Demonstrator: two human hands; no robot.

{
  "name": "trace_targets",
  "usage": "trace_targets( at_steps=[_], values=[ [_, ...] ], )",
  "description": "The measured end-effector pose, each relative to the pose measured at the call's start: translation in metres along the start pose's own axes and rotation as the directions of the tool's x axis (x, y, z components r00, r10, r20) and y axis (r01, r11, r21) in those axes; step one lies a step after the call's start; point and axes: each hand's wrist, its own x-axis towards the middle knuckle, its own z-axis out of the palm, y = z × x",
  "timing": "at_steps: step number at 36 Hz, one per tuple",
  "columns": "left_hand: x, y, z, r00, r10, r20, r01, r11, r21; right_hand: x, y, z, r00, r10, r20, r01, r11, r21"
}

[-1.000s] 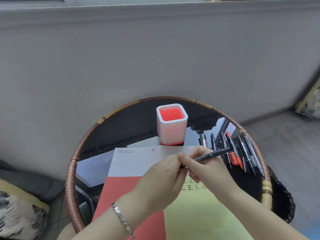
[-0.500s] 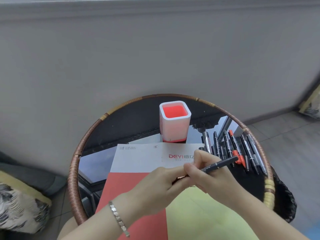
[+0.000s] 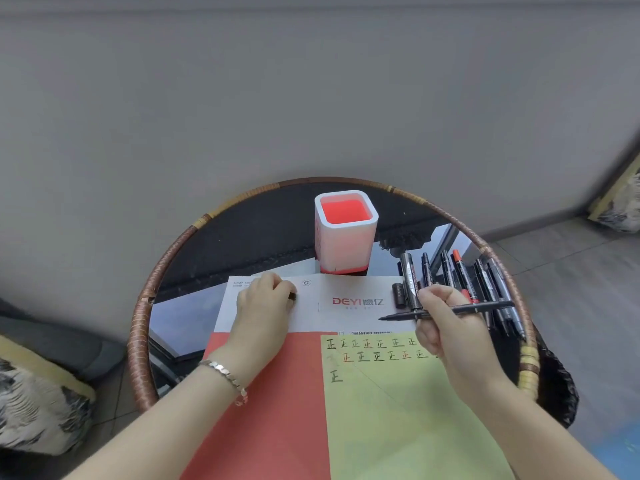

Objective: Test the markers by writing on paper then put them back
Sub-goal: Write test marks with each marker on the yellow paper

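Note:
My right hand [image 3: 446, 323] holds a black marker [image 3: 460, 310] level, its bare tip pointing left over the white and red box [image 3: 346, 306]. My left hand [image 3: 265, 303] rests on that box and pinches the small black cap [image 3: 292, 296]. A yellow-green paper [image 3: 398, 410] with several written characters lies below my right hand. Several markers [image 3: 460, 275] lie in a row on the table's right side, one with a red cap. A white pen holder with a red inside [image 3: 346, 237] stands at the back.
The round glass table has a wicker rim [image 3: 156, 278] and stands against a grey wall. Patterned cushions lie on the floor at the left [image 3: 38, 403] and far right [image 3: 620, 202]. A loose black cap [image 3: 400, 294] lies by the leftmost marker.
My hands have pulled apart: the cap came off the marker, my left hand carried it left onto the box, and my right hand moved right with the bare marker.

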Motion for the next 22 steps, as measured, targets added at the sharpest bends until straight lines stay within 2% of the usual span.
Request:
trace_targets(
  at_steps=[5,7,11,17,22],
  values=[
    [-0.012,0.010,-0.003,1.000,-0.019,-0.002,0.019,1.000,0.005,-0.004,0.004,-0.002,0.998,0.068,-0.005,-0.068,0.995,0.069],
    [-0.027,0.020,-0.010,0.998,0.062,-0.012,-0.062,0.996,-0.057,-0.005,0.007,-0.002,0.997,0.081,-0.005,-0.081,0.993,0.088],
    [-0.073,0.036,-0.020,0.959,0.250,0.131,-0.227,0.959,-0.172,-0.009,0.013,-0.001,0.997,0.075,0.003,-0.075,0.995,0.070],
    [-0.109,0.032,-0.008,0.900,0.385,0.204,-0.373,0.923,-0.096,-0.018,0.020,0.008,0.995,0.069,0.078,-0.073,0.996,0.047],
    [-0.115,0.025,-0.001,0.878,0.396,0.271,-0.391,0.917,-0.072,-0.028,0.026,0.024,0.991,0.041,0.131,-0.038,0.999,-0.028]
  ],
)
